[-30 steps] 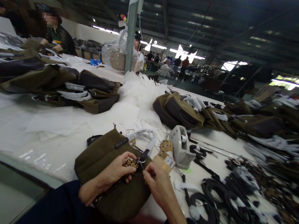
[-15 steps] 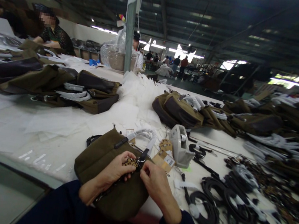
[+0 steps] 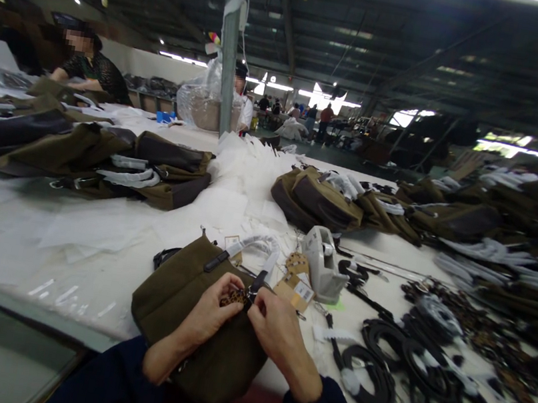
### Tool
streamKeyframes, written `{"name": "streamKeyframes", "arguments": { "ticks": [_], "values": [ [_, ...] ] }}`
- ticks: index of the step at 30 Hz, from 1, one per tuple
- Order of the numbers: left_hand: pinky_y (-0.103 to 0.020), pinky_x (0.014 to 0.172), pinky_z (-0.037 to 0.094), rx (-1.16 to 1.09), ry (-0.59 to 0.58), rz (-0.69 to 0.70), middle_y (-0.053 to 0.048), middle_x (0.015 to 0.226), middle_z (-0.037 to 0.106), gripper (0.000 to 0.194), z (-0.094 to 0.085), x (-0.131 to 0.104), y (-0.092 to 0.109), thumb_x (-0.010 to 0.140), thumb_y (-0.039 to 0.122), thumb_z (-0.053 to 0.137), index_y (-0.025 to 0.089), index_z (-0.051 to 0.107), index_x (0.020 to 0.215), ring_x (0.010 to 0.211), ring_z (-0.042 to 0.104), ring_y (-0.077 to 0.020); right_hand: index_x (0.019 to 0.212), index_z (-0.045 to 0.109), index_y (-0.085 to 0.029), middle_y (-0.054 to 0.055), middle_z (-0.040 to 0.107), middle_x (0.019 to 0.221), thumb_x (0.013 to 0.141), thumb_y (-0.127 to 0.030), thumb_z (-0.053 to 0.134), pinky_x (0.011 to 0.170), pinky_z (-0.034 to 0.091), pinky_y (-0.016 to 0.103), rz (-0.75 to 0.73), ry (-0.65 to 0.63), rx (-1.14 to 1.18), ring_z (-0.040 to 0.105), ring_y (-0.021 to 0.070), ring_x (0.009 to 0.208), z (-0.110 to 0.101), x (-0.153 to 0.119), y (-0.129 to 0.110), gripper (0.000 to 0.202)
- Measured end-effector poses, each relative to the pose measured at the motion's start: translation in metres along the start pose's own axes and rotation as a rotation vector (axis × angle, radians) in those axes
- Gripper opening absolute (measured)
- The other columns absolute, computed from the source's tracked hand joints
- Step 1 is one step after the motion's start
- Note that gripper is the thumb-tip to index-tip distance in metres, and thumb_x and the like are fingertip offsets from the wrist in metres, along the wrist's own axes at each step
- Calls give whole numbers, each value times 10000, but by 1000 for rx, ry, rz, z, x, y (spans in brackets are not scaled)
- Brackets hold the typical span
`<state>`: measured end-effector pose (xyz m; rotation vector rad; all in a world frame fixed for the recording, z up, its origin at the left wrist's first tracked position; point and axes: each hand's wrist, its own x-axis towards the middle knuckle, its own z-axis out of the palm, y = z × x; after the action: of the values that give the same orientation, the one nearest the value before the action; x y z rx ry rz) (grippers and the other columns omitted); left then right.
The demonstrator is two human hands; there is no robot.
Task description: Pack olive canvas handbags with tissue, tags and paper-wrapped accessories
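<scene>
An olive green bag with a plastic-wrapped handle lies at the table's front edge. My left hand is closed on a leopard-patterned charm over the bag, just below the dark handle tab. Beside it, at the metal ring under the tab, my right hand has its fingers pinched together; what they grip is too small to make out. The two hands nearly meet.
A grey tape dispenser and cardboard tags stand right of the bag. Coiled black straps lie farther right. Piles of olive bags and white sheets lie behind. A person is at the back left.
My right hand has shifted slightly left, closer to the charm and my left hand. The camera view has moved a little. The person at the back left has turned the head.
</scene>
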<state>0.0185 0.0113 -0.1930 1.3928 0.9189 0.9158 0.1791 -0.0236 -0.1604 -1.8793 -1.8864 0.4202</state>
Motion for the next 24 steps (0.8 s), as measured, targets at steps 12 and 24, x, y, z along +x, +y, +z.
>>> {"name": "streamKeyframes", "arguments": {
  "ticks": [12,24],
  "values": [
    [-263,809,423,41,-21,98,14,877,597,211,3,-1,0,807,170,592,225,517,996,853,564,-164,681,518,-201,7,621,641,773,-159,517,582,279,249,26,20,126,535,139,609,5,1,-5,101],
    [-277,837,432,56,-48,77,-6,931,613,220,5,0,1,801,208,609,227,521,1001,890,582,-181,671,503,-201,-13,572,618,785,-127,500,587,302,243,28,50,207,527,135,607,8,1,0,136]
  ]
}}
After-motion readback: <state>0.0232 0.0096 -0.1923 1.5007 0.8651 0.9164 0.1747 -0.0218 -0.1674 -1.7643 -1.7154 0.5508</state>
